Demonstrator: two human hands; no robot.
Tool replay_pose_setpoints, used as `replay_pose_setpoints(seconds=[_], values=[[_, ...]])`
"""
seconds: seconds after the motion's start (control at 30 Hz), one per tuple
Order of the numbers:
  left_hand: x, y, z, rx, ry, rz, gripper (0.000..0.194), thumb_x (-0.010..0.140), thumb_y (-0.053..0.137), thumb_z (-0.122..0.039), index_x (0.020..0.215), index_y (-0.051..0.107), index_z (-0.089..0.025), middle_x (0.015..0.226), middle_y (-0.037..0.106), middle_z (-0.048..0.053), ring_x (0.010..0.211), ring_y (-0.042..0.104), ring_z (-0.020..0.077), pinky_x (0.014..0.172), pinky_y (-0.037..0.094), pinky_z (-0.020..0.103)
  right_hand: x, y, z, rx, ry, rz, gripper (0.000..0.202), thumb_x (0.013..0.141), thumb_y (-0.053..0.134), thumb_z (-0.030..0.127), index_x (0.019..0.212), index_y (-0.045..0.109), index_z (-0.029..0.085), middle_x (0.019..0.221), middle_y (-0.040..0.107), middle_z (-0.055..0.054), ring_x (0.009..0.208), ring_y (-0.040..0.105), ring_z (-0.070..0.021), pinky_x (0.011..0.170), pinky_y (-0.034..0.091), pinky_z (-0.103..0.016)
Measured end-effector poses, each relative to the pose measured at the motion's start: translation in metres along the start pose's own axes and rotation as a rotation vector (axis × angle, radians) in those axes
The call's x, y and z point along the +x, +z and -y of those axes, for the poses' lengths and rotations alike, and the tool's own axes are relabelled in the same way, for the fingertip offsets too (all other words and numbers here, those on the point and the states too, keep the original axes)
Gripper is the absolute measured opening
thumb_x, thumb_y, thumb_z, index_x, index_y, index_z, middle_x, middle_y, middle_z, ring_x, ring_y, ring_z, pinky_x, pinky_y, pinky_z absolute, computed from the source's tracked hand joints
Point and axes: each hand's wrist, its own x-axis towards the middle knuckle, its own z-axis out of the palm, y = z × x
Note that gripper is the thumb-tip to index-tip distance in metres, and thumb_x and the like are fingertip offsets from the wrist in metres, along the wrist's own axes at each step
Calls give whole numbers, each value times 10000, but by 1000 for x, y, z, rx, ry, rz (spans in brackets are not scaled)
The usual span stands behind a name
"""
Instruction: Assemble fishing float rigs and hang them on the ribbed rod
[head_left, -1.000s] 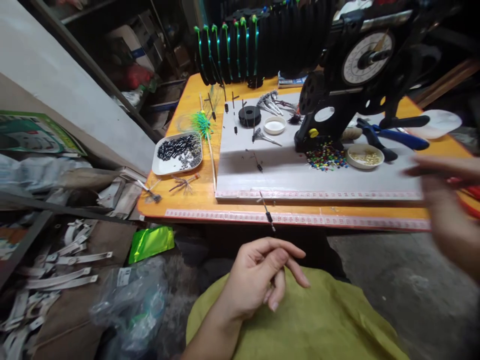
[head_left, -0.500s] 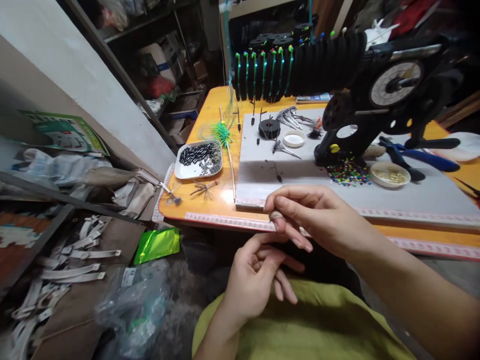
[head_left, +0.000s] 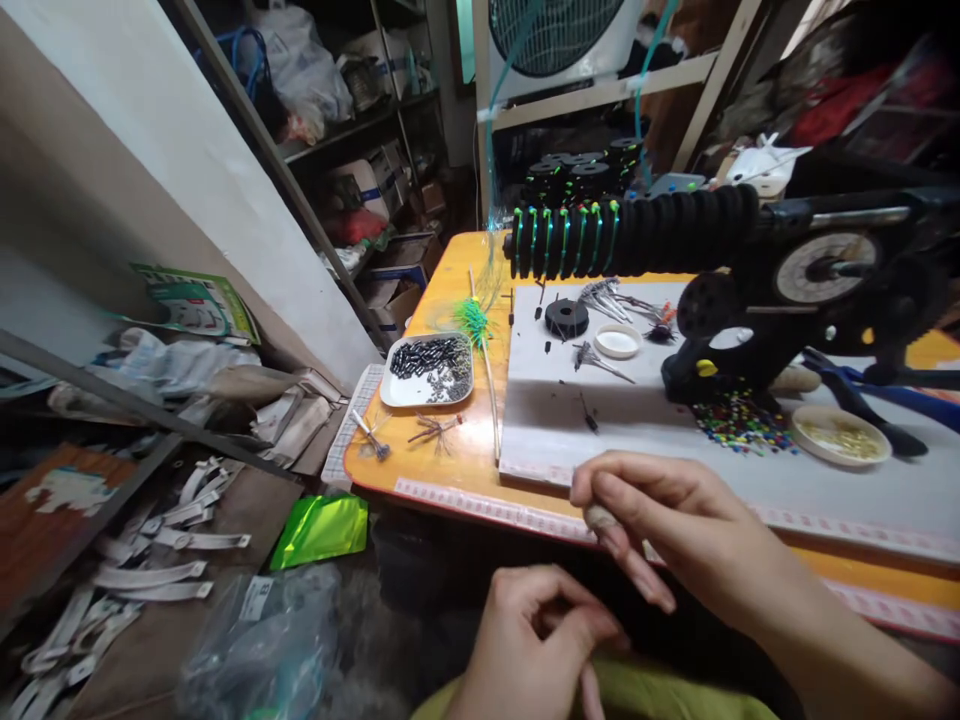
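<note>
My right hand [head_left: 675, 530] is raised at the table's front edge, thumb and fingers pinched together; whatever lies between them is too small to make out. A wrapping shows on one of its fingers. Lower and to the left, my left hand [head_left: 532, 640] has thumb and forefinger brought together over my lap, slightly blurred, and any held item is hidden. Beyond the hands stands a black machine [head_left: 810, 290] with a row of black spools [head_left: 630, 238] carrying green line. A white tray [head_left: 427, 370] of black pieces sits at the table's left.
On the white board [head_left: 547, 440] are a black spool [head_left: 566, 317], a small white dish [head_left: 618, 341], coloured beads [head_left: 742, 420] and a dish of gold pieces [head_left: 841, 436]. Blue-handled pliers [head_left: 862, 400] lie at right. A shelf with boxes is behind, left.
The view has tilted up, so the table and machine appear lower. Both hands sit lower in the picture, and the left hand's fingers have drawn closer together and further from the right hand.
</note>
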Motion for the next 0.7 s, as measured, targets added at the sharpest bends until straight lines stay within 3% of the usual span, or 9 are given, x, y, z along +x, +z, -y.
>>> replay_pose_setpoints(seconds=[0.13,0.2,0.27,0.37,0.43,0.5,0.53,0.6,0.7], values=[[-3,-15,-11,287,14,61,235,879,569,-239,776,754,-135,807,774,74,329,501,52,357,368,184,2,-5,-5,-123,66,14,371,916,614,539,925,646,169,649,595,29,363,429,-11,340,297,-113],[-4,-28,-35,473,144,94,285,945,514,-261,938,787,-182,918,785,67,378,507,52,463,444,205,2,-9,-4,-309,34,19,380,940,568,544,950,668,177,688,631,6,431,490,-43,384,357,-140],[4,-39,-66,535,281,-15,332,1002,453,-328,1118,745,-220,958,771,60,435,535,71,564,490,234,3,-13,-1,-563,-67,-9,368,969,523,519,950,693,193,750,681,-22,587,609,-104,518,476,-187],[40,-50,-113,520,630,-356,291,974,533,-362,1187,688,-238,1060,708,73,643,620,118,696,511,265,5,-20,0,-922,-289,-100,292,998,487,424,983,704,229,889,735,-38,824,696,-176,743,545,-276],[76,-51,-139,557,716,-444,437,897,646,-304,1327,586,-258,1339,588,114,797,631,146,799,508,303,8,-25,-4,-1086,-424,-144,245,1011,468,348,1029,689,241,944,735,-37,851,700,-180,762,543,-298],[109,-50,-156,511,657,-415,621,838,708,-279,1417,486,-244,1472,482,149,751,611,132,802,493,325,10,-29,-10,-1203,-514,-163,229,1020,451,295,1038,672,239,931,715,-38,821,689,-177,722,538,-305],[122,-49,-161,453,603,-338,638,837,705,-266,1428,466,-241,1421,534,141,703,603,126,773,487,325,11,-31,-13,-1253,-554,-180,223,1021,449,281,1034,667,235,925,701,-41,809,680,-178,703,535,-309],[136,-48,-165,402,555,-253,543,839,694,-243,1354,534,-176,1104,696,105,670,593,135,730,468,304,14,-33,-16,-1342,-629,-235,204,1017,458,271,1024,656,224,936,676,-56,811,664,-190,684,532,-320],[126,-48,-158,335,535,-190,273,885,632,-253,1125,655,-126,718,632,18,658,555,127,644,419,241,20,-37,-17,-1447,-710,-334,177,1005,480,273,1018,642,205,973,656,-83,875,644,-223,700,537,-349]])
